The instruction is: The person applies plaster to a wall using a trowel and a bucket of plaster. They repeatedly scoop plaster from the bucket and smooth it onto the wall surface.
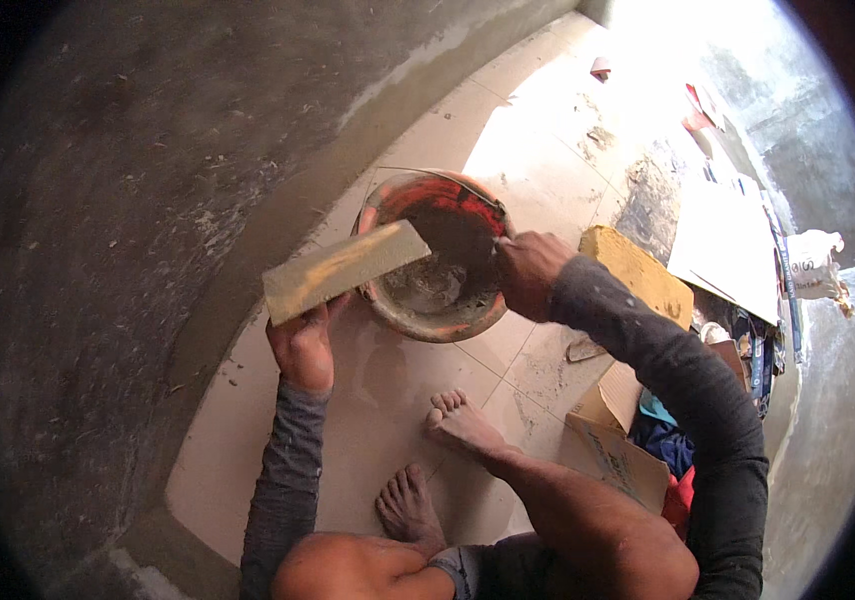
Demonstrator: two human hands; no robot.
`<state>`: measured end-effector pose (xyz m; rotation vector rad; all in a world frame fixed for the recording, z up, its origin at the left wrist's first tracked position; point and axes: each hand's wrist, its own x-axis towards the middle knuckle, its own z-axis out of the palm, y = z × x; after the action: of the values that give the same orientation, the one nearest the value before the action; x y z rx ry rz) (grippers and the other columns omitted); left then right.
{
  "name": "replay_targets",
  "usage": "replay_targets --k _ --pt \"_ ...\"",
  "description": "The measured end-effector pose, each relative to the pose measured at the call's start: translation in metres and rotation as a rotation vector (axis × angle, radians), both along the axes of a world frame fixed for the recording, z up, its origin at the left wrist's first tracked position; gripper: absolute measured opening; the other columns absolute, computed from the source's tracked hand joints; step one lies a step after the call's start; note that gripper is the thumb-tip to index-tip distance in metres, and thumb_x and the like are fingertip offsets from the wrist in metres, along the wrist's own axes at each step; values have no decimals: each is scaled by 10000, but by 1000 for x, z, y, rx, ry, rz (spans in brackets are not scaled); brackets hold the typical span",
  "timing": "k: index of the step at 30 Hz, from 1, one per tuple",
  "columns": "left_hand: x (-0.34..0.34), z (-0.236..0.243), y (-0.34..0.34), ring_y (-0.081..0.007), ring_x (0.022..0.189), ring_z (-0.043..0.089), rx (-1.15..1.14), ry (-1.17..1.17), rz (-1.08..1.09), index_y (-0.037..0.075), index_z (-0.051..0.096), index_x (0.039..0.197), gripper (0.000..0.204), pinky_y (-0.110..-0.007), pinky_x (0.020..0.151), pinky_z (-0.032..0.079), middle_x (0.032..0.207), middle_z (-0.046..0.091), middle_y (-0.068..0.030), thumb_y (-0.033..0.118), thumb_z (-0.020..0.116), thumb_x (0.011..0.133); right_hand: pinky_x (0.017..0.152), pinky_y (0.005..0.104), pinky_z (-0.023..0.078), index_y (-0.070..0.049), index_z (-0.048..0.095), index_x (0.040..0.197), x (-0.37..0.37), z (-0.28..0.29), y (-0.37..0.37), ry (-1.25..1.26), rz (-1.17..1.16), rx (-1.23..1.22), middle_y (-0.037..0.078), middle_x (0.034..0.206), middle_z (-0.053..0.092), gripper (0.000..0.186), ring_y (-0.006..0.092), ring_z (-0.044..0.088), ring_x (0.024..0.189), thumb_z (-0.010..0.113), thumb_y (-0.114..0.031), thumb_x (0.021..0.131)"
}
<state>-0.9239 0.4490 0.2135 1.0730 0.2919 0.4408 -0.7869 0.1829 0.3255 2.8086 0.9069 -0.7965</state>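
My left hand [305, 352] is closed beneath a plastering float [343, 268], a flat rectangular board smeared with grey and yellowish stains. The float is tilted, and its right end reaches over the left rim of an orange-red bucket [493, 325]. Wet grey mortar [433, 283] lies in the bottom of this bucket, and its inner wall is crusted. My right hand [536, 275] is closed in a fist at the bucket's right rim. What its fingers grip is hidden by the hand.
A rough grey wall [138, 200] rises along the left. Right of the bucket are a yellow block [638, 275], an opened cardboard box [613, 445] with cloth in it, and white sheets [728, 235]. My bare feet [463, 425] rest on the tiled floor [368, 390] near the bucket.
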Motion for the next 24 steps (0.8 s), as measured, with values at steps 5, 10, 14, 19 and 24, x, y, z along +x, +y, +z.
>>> replay_targets --k 5,10,14,19,24 --pt "33 -18 -4 -242 1157 578 -238 -122 -107 -14 554 1250 339 -402 1032 441 1249 595 -110 27 618 920 642 429 582 48 674 841 8 -31 16 -254 181 8 246 747 662 177 353 700 739 588 -107 827" --pt "41 -29 -20 -204 1088 587 -251 -152 -112 -11 594 1194 323 -359 984 445 1146 644 -75 -39 652 878 620 423 582 25 682 852 5 -29 11 -109 313 -103 220 755 675 156 337 707 730 573 -81 817" --pt "40 -32 -28 -197 1026 613 -106 -60 -83 -17 605 1172 307 -332 918 486 1120 656 -83 -50 653 870 593 427 577 5 690 801 7 -18 6 -34 326 -45 190 711 673 134 347 701 696 595 -87 784" --pt "36 -25 -42 -193 956 637 40 -9 -70 -35 615 1137 281 -327 890 500 1058 677 -90 -45 655 859 594 438 562 -8 689 749 19 -22 -1 140 253 -32 177 691 670 117 361 683 666 613 -96 759" --pt "31 -17 -48 -181 946 639 23 -17 -96 -39 625 1097 264 -327 869 508 1027 685 -90 -38 667 837 628 444 551 -8 684 818 30 -35 -14 189 300 -38 176 690 661 131 365 669 660 636 -107 745"
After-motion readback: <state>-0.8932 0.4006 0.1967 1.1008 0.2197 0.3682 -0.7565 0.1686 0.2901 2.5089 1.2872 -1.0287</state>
